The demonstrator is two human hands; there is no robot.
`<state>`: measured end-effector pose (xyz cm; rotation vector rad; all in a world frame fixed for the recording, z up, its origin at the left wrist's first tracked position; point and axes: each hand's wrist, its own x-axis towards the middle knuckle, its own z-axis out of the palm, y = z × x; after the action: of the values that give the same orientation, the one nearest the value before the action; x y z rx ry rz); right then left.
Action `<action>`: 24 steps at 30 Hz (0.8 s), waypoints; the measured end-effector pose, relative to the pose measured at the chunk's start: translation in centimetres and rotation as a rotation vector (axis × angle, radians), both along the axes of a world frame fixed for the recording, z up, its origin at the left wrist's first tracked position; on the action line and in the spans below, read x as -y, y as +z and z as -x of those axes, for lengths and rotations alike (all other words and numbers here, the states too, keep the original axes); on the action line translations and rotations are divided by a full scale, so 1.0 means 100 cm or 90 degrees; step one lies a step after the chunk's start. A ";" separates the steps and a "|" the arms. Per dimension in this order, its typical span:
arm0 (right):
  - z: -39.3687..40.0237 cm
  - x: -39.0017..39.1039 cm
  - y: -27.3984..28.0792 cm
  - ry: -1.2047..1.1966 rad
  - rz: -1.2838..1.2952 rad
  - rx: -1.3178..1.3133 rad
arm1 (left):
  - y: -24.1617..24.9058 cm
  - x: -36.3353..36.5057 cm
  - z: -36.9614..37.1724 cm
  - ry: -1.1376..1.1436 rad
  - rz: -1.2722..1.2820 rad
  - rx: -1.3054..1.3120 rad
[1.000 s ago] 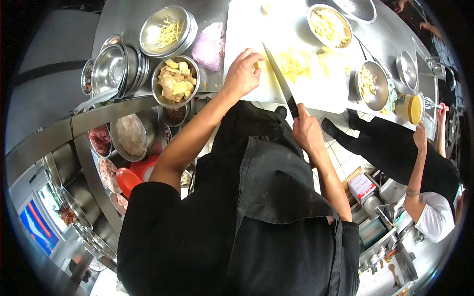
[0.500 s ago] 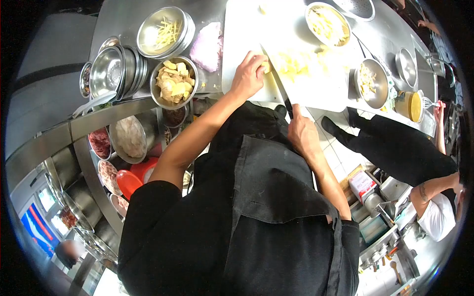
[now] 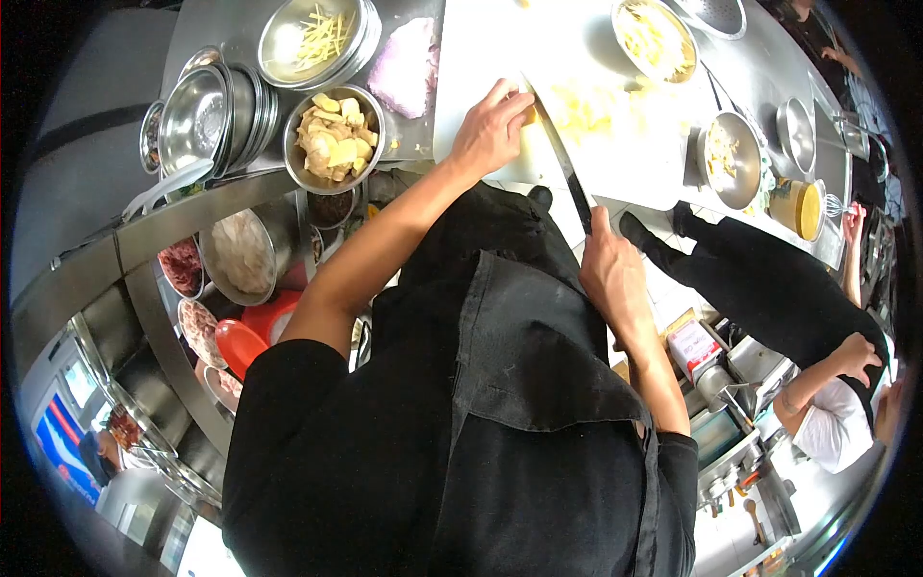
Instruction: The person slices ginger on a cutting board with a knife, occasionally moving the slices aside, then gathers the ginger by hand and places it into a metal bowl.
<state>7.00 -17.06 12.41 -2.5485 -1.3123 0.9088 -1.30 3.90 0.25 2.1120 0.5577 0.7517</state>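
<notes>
My right hand (image 3: 613, 269) is closed round the handle of a long kitchen knife (image 3: 562, 154). The blade points away from me over a white cutting board (image 3: 639, 173). My left hand (image 3: 492, 127) pinches a yellow piece of ginger (image 3: 530, 115), mostly hidden by the fingers, close against the blade's left side. Right of the knife, thin pale-yellow ginger slices (image 3: 596, 108) spread over the board, washed out by glare. A metal bowl of peeled ginger chunks (image 3: 336, 139) stands left of the board.
Bowls of yellow strips stand at the upper left (image 3: 324, 38) and upper right (image 3: 654, 40). A purplish wrapped bundle (image 3: 404, 67) lies by the board. Stacked metal bowls (image 3: 197, 120) stand far left. A co-worker (image 3: 832, 413) is at the right, a hand on a whisk (image 3: 838, 206).
My right hand and the knife handle have shifted slightly right and toward me. My left hand keeps its pinch on the ginger by the blade. The view has shifted a little.
</notes>
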 end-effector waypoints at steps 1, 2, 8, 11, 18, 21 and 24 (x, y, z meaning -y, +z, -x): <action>0.000 0.000 -0.004 0.002 0.002 -0.001 | 0.000 0.000 0.000 0.002 0.002 -0.001; 0.000 -0.001 -0.010 0.018 -0.025 0.014 | 0.001 0.001 0.000 0.005 -0.009 0.006; -0.004 -0.027 -0.060 0.047 -0.155 0.044 | -0.001 0.002 0.001 0.002 -0.013 0.013; -0.006 -0.030 -0.043 0.024 -0.065 0.030 | 0.001 0.001 0.000 0.010 -0.012 0.011; -0.005 -0.021 -0.026 0.047 -0.046 0.043 | 0.002 0.002 0.000 0.020 -0.004 0.030; -0.006 -0.039 -0.059 0.048 -0.125 0.048 | 0.000 0.001 0.000 0.015 -0.014 0.031; -0.008 -0.054 -0.070 0.037 -0.114 0.048 | 0.000 0.001 0.001 0.009 0.004 0.020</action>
<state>7.80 -11.64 5.40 -2.4415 -1.4250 0.6761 -1.36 3.80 0.29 2.0891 0.5585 0.7883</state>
